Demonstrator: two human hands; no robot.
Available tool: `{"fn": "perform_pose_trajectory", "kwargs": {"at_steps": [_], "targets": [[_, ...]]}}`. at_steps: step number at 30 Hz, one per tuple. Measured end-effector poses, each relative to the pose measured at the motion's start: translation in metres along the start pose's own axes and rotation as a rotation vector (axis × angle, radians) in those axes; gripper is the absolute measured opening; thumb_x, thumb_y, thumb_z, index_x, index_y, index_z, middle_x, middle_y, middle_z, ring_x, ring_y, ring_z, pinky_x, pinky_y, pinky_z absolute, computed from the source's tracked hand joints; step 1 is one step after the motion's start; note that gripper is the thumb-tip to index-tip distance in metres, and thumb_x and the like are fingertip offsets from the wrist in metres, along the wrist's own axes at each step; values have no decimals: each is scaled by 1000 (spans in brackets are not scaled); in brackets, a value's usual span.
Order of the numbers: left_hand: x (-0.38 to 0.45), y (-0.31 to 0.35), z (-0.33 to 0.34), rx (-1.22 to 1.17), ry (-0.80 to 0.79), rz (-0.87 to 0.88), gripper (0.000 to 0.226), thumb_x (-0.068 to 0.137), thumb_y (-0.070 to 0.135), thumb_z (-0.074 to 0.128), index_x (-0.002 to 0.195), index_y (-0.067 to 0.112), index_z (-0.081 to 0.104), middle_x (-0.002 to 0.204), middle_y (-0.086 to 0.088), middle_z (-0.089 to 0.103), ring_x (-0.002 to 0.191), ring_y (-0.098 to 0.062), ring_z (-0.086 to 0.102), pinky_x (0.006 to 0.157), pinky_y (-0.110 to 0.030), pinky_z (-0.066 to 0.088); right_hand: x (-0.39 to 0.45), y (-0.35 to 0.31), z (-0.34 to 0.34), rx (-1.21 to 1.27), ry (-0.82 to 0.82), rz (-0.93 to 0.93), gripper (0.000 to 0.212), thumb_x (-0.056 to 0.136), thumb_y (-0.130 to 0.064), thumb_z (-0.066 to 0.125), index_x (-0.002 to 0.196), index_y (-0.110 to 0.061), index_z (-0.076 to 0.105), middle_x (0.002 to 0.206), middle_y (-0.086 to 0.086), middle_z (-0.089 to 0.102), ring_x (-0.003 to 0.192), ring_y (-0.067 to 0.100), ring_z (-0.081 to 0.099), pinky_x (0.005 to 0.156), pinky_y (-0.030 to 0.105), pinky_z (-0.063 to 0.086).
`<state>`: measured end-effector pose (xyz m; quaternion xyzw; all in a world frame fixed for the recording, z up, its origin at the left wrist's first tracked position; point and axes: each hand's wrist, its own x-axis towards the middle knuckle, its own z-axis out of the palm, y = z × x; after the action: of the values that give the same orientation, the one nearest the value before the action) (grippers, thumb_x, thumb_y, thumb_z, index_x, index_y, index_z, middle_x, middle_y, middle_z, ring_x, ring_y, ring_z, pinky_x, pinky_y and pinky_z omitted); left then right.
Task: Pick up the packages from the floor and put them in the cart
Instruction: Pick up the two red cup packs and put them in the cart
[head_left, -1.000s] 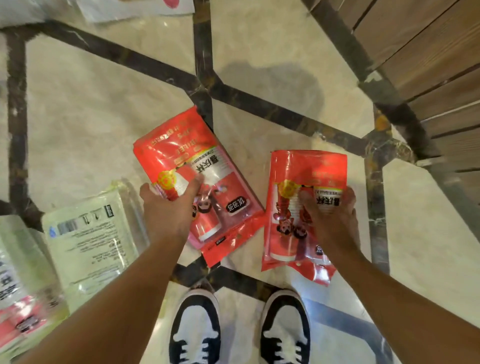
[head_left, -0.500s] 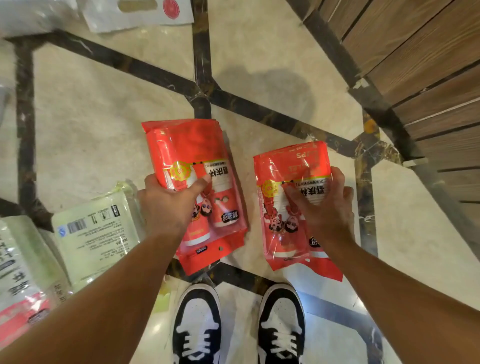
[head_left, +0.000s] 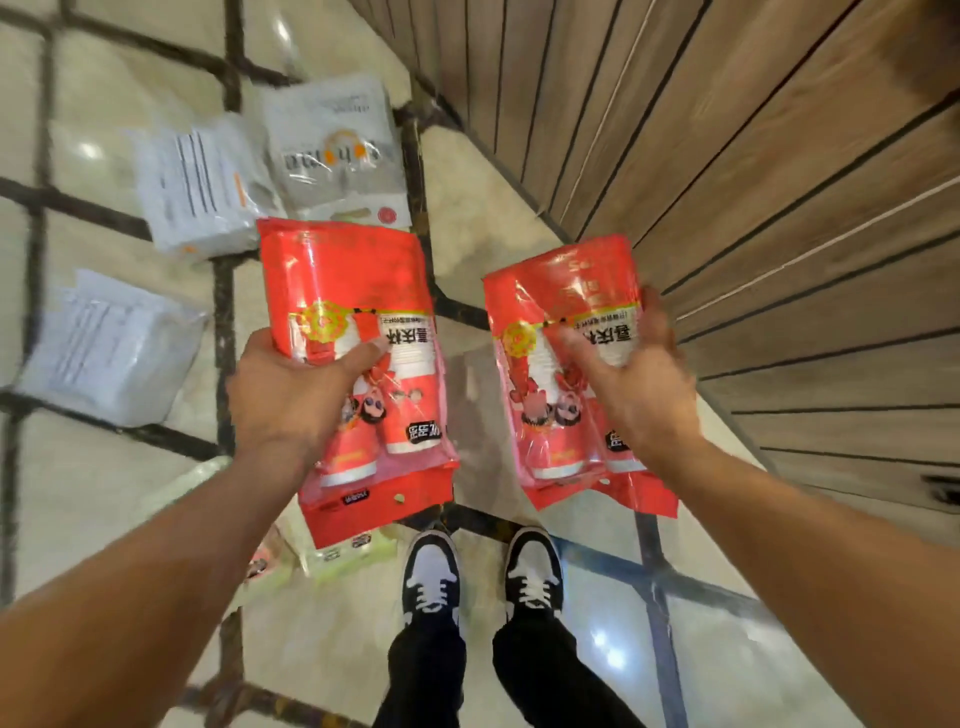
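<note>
1. Wood-slat wall (head_left: 779, 182) closes the right side, just beside the right hand (head_left: 631, 384) and its red package (head_left: 566, 374).
2. White parcels (head_left: 332, 150) lie on the floor ahead-left.
3. Bare floor strip (head_left: 467, 218) between parcels and wall is open.

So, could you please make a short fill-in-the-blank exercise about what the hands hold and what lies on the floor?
1. Each hand grips one ____ package: the left hand holds the left package, the right hand the right package.
2. On the floor ahead lie several ____ parcels.
3. The wall on the right is panelled in ____.
4. The shoes are black and ____.

Missing words: red; white; wood; white
</note>
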<state>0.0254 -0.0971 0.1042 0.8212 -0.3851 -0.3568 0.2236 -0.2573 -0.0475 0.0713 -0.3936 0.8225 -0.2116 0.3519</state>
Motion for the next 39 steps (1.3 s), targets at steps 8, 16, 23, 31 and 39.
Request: {"fn": "perform_pose_trajectory", "kwargs": {"at_steps": [8, 16, 23, 31, 39], "targets": [[-111, 197, -196, -108, 17, 166, 77, 39, 70, 88, 98, 22, 76, 87, 8, 79, 82, -13, 76, 86, -39, 62, -109, -190, -198, 49, 153, -169, 93, 80, -86, 58, 152, -32, 35, 132, 3, 68, 120, 32, 66, 101, 49, 50], [-218, 369, -321, -326, -78, 397, 63, 44, 61, 95, 89, 21, 77, 78, 2, 79, 68, -19, 72, 72, -38, 58, -210, -323, -400, 227, 363, -305, 49, 93, -60, 67, 129, -30, 52, 102, -7, 66, 102, 24, 65, 80, 35, 41], [-301, 494, -368, -429, -298, 666, 56, 49, 54, 98, 93, 22, 82, 83, 7, 82, 84, -19, 79, 85, -44, 63, -301, -352, -547, 263, 622, -283, 61, 91, -68, 62, 135, -27, 53, 117, 3, 71, 116, 35, 65, 80, 37, 39], [-420, 572, -348, -478, -733, 883, 56, 50, 42, 101, 95, 15, 80, 86, -3, 83, 75, -21, 78, 78, -44, 62, -429, -299, -639, 333, 1009, -174, 65, 86, -78, 61, 128, -30, 59, 117, -5, 73, 114, 28, 67, 98, 44, 50], [-581, 557, -296, -407, -1142, 1068, 52, 52, 47, 99, 85, 16, 74, 51, 14, 68, 40, 1, 54, 50, -25, 45, -597, -209, -658, 394, 1362, 51, 69, 80, -79, 67, 135, -38, 58, 107, -15, 75, 106, 16, 71, 98, 42, 53]]}}
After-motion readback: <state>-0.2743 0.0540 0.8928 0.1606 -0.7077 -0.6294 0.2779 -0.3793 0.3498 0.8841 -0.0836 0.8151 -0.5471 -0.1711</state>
